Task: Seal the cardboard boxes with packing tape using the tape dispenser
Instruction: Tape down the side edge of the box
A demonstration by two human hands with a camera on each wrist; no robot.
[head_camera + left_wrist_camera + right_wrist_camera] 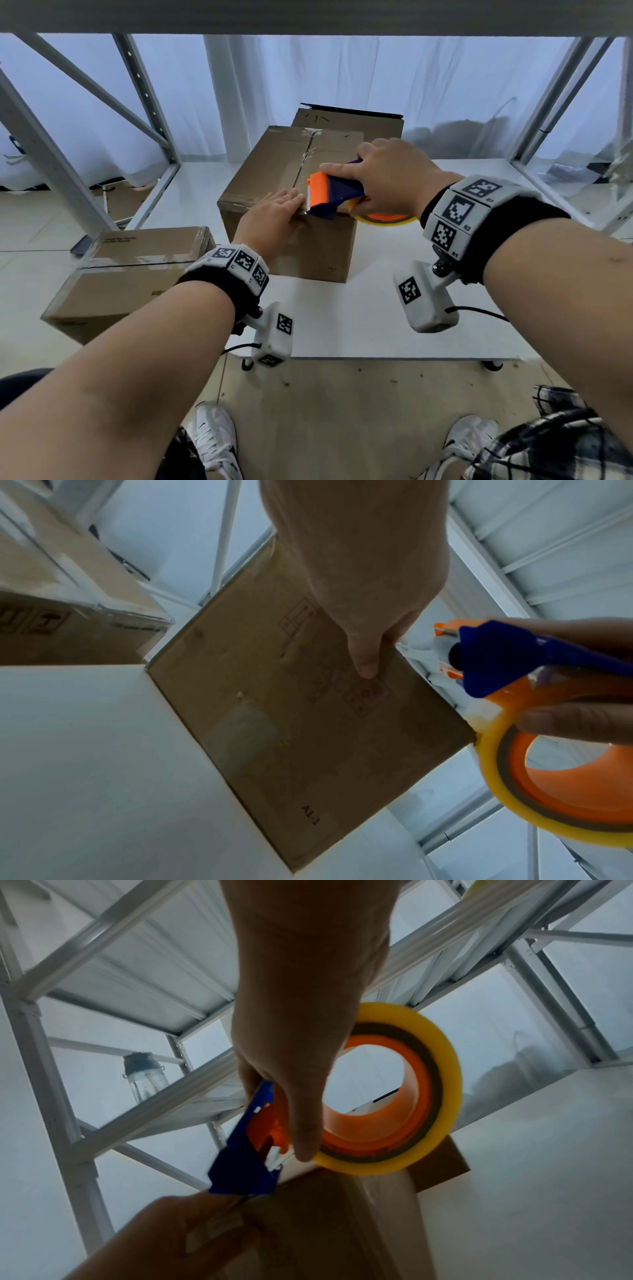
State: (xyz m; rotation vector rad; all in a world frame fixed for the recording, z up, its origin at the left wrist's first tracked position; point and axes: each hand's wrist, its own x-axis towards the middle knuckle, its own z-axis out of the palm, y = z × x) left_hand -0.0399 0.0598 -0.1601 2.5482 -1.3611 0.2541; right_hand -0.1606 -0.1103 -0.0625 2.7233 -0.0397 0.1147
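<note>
A box (274, 178) stands on the white desk (394, 308), its taped seam running from the far edge toward the person. At the near top edge the right hand (394, 174) grips the dispenser (332, 195), fingers curled round its blue and orange body, cutter end pointing left toward the seam and the yellow tape roll (387, 219) hanging off the box's right side. The left hand (274, 216) lies flat with fingers straight on the box's near edge, fingertips just beside the cutter and the thumb down the front face. A second box (346, 120) sits behind, touching the first; a third box (130, 274), already taped, stands to the left beyond the desk. Grey shelf posts (44, 154) frame both sides.
</note>
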